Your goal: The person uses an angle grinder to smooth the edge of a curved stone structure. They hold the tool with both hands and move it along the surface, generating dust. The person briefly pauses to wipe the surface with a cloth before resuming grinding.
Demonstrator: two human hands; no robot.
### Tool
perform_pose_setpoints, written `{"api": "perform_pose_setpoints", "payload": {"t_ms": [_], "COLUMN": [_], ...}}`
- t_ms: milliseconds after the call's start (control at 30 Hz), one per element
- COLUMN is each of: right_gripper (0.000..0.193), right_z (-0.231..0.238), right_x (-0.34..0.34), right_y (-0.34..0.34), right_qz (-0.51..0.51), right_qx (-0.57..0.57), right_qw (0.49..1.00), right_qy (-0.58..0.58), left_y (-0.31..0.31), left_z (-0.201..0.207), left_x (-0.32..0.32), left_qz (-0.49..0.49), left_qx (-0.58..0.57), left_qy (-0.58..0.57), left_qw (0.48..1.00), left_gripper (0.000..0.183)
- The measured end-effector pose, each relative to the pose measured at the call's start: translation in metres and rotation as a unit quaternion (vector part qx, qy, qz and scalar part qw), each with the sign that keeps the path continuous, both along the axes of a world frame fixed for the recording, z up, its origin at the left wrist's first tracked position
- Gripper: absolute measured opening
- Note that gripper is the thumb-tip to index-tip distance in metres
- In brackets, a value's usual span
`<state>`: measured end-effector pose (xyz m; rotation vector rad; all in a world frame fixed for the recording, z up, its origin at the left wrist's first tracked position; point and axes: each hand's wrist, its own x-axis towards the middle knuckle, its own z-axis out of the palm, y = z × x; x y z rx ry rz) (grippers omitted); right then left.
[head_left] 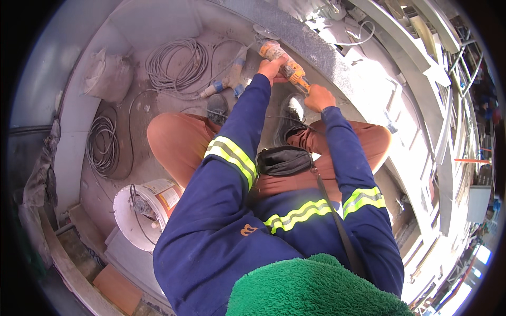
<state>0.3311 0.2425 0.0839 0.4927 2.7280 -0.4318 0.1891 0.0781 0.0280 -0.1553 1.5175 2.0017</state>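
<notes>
An orange angle grinder (294, 71), dusty and slanting, is held in both of my hands at the upper middle. My left hand (272, 70) is wrapped round the body nearer the disc end. Around the rear handle end, my right hand (319, 98) is closed. The thin round disc (266, 31) lies at the far left tip, against or just over the edge of a long grey dusty panel (329, 60); whether it touches cannot be made out. Part of the grinder body is hidden by my fingers.
Coiled grey cable (177, 67) and a second cable coil (103, 141) lie on the left floor. A whitish sack (109, 79) and blue-and-white tubular pieces (232, 79) are nearby. By my left knee stands a white bucket (117, 210) with items inside. Metal strips (448, 152) crowd the right.
</notes>
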Motion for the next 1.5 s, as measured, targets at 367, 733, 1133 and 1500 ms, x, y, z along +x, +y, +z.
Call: {"api": "perform_pose_setpoints", "payload": {"t_ms": [367, 733, 1133, 1500], "right_gripper": [0.038, 0.037, 0.038, 0.037], "right_z": [-0.009, -0.003, 0.001, 0.004], "right_x": [0.014, 0.029, 0.041, 0.022], "right_y": [0.004, 0.003, 0.007, 0.006], "right_qz": [-0.001, 0.001, -0.005, 0.000], "right_qx": [0.018, 0.011, 0.009, -0.009], "right_qw": [1.000, 1.000, 1.000, 1.000], "right_qy": [0.016, 0.014, 0.012, -0.001], "left_y": [-0.002, -0.005, -0.009, -0.007], "left_z": [0.006, 0.004, -0.001, 0.010], "left_x": [0.012, 0.017, 0.017, 0.008], "left_qz": [-0.012, -0.035, -0.075, -0.052], "left_qx": [0.007, 0.014, 0.022, -0.007], "left_qy": [0.002, -0.009, -0.020, -0.024], "left_qw": [1.000, 0.999, 0.997, 0.998], "left_gripper": [0.058, 0.054, 0.055, 0.058]}}
